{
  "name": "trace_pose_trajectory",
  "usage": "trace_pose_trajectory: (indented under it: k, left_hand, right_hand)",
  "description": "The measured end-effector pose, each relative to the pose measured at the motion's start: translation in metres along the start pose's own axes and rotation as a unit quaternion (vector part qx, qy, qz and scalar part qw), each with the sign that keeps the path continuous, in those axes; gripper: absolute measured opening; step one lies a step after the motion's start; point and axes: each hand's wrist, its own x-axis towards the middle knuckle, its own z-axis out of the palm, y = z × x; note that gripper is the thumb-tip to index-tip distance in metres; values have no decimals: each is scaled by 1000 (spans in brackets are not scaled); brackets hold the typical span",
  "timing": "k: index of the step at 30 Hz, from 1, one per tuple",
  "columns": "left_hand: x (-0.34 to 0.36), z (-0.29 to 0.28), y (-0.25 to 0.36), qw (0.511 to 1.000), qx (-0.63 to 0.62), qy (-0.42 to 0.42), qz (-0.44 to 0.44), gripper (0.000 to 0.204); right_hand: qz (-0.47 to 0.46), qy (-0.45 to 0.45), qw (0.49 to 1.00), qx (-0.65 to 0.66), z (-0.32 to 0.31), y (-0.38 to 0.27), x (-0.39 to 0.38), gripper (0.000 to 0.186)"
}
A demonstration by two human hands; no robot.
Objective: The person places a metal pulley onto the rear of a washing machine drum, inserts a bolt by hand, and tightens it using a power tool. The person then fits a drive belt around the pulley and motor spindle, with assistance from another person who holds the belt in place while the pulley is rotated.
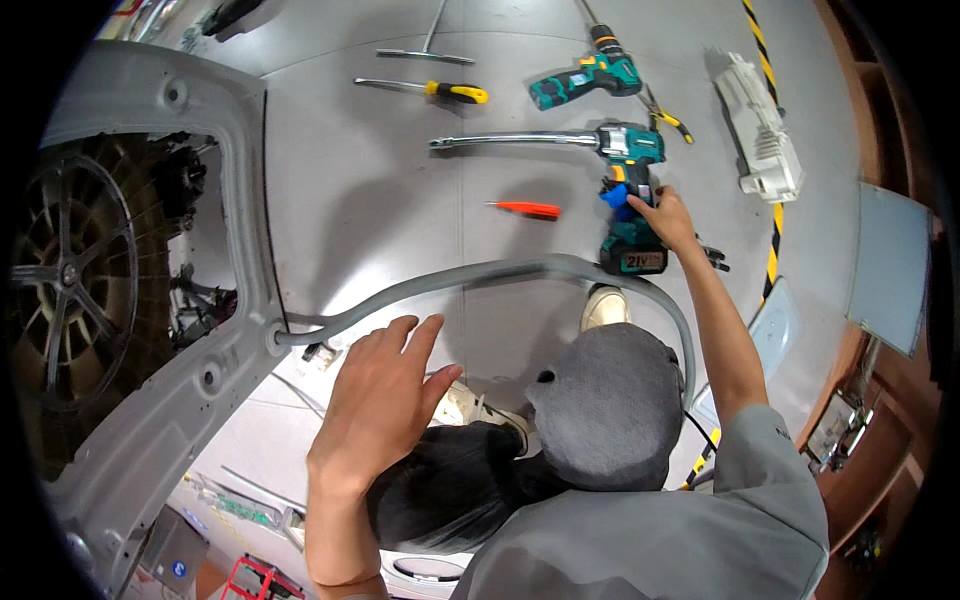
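Head view: driver (632, 145) just beyond the hose (540, 264); long shaft (515, 140) pointing left, its axis nearly horizontal, battery (640, 261) end toward the person. Right hand (668, 220) grips the handle (641, 178); left hand (375, 400) open, thumb apart, near the hose.

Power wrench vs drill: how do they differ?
The power wrench has a long silver extension; the drill has a short, dark chuck. The power wrench's grip runs toward the person; the drill's runs mostly left. The right hand is at the power wrench; the drill lies untouched. Both are teal and black with orange-yellow accents.
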Motion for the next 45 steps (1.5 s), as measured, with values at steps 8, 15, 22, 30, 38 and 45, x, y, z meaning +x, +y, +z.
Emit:
trace_pose_trajectory:
  k: [8,15,22,30,38,45]
  left_hand:
    - [-7,17,-2,1000,25,4,12,50]
    - [-12,31,1,998,42,36,24,46]
    - [19,20,-24,975,-87,146,-142,74]
    - [49,-67,-42,470,-798,377,15,46]
    - [21,-101,-67,478,-748,444,122,29]
    - [20,-109,-80,492,-731,449,150,26]
  right_hand:
    - [42,-283,781,555,0,2,29,57]
    - [-7,-204,829,520,3,-15,10,34]
    - [-172,-137,846,487,-85,-104,-80,36]
    - [-346,-239,728,542,-88,-226,-133,46]
    - [-454,-397,623,498,-95,-297,-172,50]
    - [-463,-377,621,508,-83,-314,-169,43]
